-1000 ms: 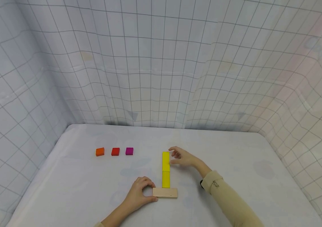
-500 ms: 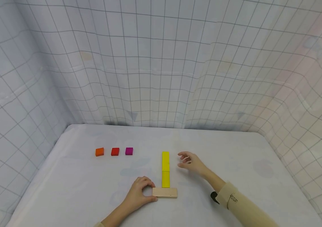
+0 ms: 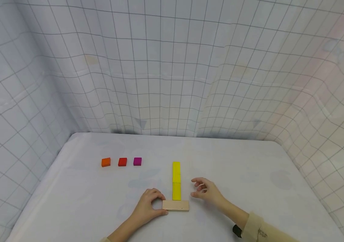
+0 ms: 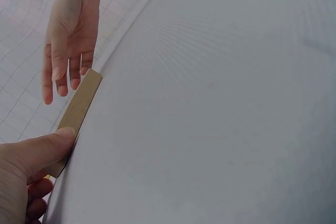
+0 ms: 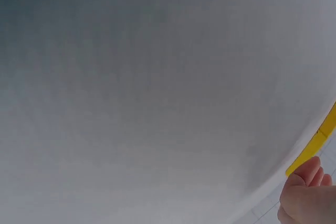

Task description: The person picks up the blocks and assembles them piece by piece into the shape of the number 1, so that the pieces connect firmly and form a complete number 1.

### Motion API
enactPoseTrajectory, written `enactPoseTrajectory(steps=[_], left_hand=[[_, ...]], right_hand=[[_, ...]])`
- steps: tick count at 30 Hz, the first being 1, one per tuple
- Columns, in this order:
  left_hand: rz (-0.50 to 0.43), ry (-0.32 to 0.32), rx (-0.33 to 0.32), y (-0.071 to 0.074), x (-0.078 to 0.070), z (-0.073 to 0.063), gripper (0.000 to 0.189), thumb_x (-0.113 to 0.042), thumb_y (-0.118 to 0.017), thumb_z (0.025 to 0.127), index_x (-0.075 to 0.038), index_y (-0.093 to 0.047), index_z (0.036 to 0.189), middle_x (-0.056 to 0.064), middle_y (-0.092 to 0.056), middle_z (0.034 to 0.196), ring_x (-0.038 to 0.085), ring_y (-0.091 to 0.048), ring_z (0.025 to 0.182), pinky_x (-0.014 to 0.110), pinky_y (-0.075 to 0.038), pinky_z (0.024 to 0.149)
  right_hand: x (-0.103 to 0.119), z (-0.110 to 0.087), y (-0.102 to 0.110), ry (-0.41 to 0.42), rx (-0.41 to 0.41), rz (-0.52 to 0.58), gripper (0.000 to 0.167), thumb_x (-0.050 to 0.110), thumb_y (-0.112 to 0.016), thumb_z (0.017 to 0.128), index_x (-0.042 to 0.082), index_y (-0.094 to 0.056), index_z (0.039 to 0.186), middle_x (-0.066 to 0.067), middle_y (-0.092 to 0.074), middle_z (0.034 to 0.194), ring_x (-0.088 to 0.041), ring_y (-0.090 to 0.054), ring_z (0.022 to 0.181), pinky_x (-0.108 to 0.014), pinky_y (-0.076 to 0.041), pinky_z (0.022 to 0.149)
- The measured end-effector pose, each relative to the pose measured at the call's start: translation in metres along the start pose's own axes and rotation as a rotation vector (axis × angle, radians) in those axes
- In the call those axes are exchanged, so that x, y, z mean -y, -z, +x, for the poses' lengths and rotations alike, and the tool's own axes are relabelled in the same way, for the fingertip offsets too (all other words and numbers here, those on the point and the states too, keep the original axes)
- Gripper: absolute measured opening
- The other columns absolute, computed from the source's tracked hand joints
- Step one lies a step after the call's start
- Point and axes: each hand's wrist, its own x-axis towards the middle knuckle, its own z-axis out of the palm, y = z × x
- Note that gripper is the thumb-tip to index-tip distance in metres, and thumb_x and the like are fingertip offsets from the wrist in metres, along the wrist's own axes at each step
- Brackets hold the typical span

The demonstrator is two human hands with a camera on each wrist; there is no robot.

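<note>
A plain wooden block [image 3: 175, 205] lies crosswise near the front of the table. My left hand [image 3: 147, 207] grips its left end between thumb and fingers; the left wrist view shows the thumb [image 4: 50, 148] pressed on the block's near face. Two yellow blocks [image 3: 176, 181] stand end to end in a line running away from the wooden block's middle, forming an upside-down T with it. To the right of that line, my right hand [image 3: 209, 194] hovers with loosely bent fingers, holding nothing and apart from the blocks.
An orange block [image 3: 106, 162], a red block [image 3: 122, 162] and a purple block [image 3: 137, 161] sit in a spaced row at the back left of the white-covered table [image 3: 238, 161]. Grid-patterned curtains [image 3: 184, 84] enclose the back and sides.
My right hand has drawn away from the far yellow block, moving right and then back toward me. The left hand and all the blocks have stayed in place.
</note>
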Motion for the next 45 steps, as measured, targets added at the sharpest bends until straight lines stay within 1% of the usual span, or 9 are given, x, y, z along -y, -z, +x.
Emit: enactPoseTrajectory(steps=[5,7,12,17,20,25,29,34,45], left_hand=[[-0.014,-0.012,0.003,-0.001,0.001,0.001,0.035,-0.037,-0.083,0.059,-0.024,-0.063,0.084,-0.017,-0.054,0.087,0.008,-0.044,0.085,0.028,-0.039,0.078],[-0.014,-0.013,0.006,-0.002,0.001,0.001,0.035,-0.038,-0.083,0.060,-0.024,-0.063,0.084,-0.017,-0.054,0.087,0.009,-0.044,0.085,0.028,-0.039,0.078],[-0.011,-0.008,0.005,-0.002,0.000,0.000,0.034,-0.037,-0.083,0.060,-0.023,-0.063,0.084,-0.016,-0.054,0.086,0.009,-0.044,0.085,0.029,-0.039,0.078],[-0.008,-0.010,-0.004,-0.001,-0.001,0.000,0.033,-0.035,-0.083,0.060,-0.023,-0.063,0.083,-0.016,-0.054,0.086,0.008,-0.044,0.085,0.029,-0.038,0.079],[-0.001,0.000,-0.004,-0.001,-0.001,0.000,0.033,-0.034,-0.083,0.060,-0.024,-0.063,0.083,-0.017,-0.054,0.086,0.008,-0.043,0.085,0.029,-0.039,0.079],[0.012,0.008,0.006,0.001,-0.001,0.001,0.033,-0.036,-0.083,0.061,-0.024,-0.063,0.084,-0.016,-0.053,0.087,0.009,-0.044,0.086,0.030,-0.039,0.079],[0.013,0.011,0.012,0.002,-0.003,0.001,0.033,-0.036,-0.083,0.061,-0.023,-0.063,0.084,-0.016,-0.053,0.087,0.010,-0.044,0.086,0.030,-0.039,0.079],[0.008,0.007,0.005,0.002,-0.003,0.001,0.033,-0.035,-0.083,0.060,-0.024,-0.063,0.084,-0.017,-0.054,0.087,0.010,-0.044,0.087,0.030,-0.039,0.079],[0.009,0.014,0.009,0.002,-0.003,0.001,0.033,-0.034,-0.084,0.060,-0.023,-0.063,0.084,-0.017,-0.054,0.087,0.010,-0.044,0.087,0.030,-0.039,0.080]], right_hand=[[-0.001,-0.013,-0.004,0.001,0.062,0.007,0.049,0.017,-0.077,0.073,-0.001,-0.057,0.114,-0.008,-0.054,0.095,-0.018,-0.049,0.080,-0.021,-0.042,0.068],[-0.003,-0.016,-0.005,0.004,0.086,-0.013,0.050,0.018,-0.077,0.072,0.000,-0.057,0.113,-0.007,-0.054,0.095,-0.017,-0.049,0.080,-0.020,-0.042,0.067],[-0.005,-0.022,-0.008,0.029,0.110,-0.046,0.048,0.015,-0.079,0.069,0.001,-0.059,0.110,-0.006,-0.054,0.094,-0.017,-0.047,0.081,-0.021,-0.041,0.067],[-0.005,-0.027,-0.011,0.031,0.122,-0.098,0.046,0.018,-0.079,0.069,0.005,-0.060,0.108,-0.003,-0.054,0.096,-0.015,-0.046,0.084,-0.020,-0.040,0.070],[-0.005,-0.028,-0.013,0.051,0.128,-0.128,0.043,0.019,-0.079,0.069,0.006,-0.061,0.107,-0.001,-0.054,0.096,-0.013,-0.046,0.084,-0.020,-0.040,0.072],[-0.006,-0.027,-0.015,0.077,0.125,-0.162,0.036,0.017,-0.078,0.070,0.008,-0.063,0.102,0.001,-0.053,0.093,-0.010,-0.045,0.083,-0.020,-0.040,0.071],[-0.007,-0.027,-0.017,0.091,0.119,-0.186,0.035,0.017,-0.078,0.071,0.009,-0.063,0.101,0.001,-0.052,0.091,-0.010,-0.045,0.082,-0.020,-0.040,0.071],[-0.007,-0.027,-0.020,0.114,0.121,-0.196,0.035,0.018,-0.078,0.071,0.009,-0.062,0.101,0.001,-0.051,0.089,-0.011,-0.045,0.081,-0.020,-0.041,0.072],[-0.007,-0.026,-0.022,0.105,0.120,-0.223,0.035,0.020,-0.078,0.071,0.010,-0.062,0.100,0.003,-0.048,0.087,-0.009,-0.043,0.079,-0.021,-0.041,0.072]])
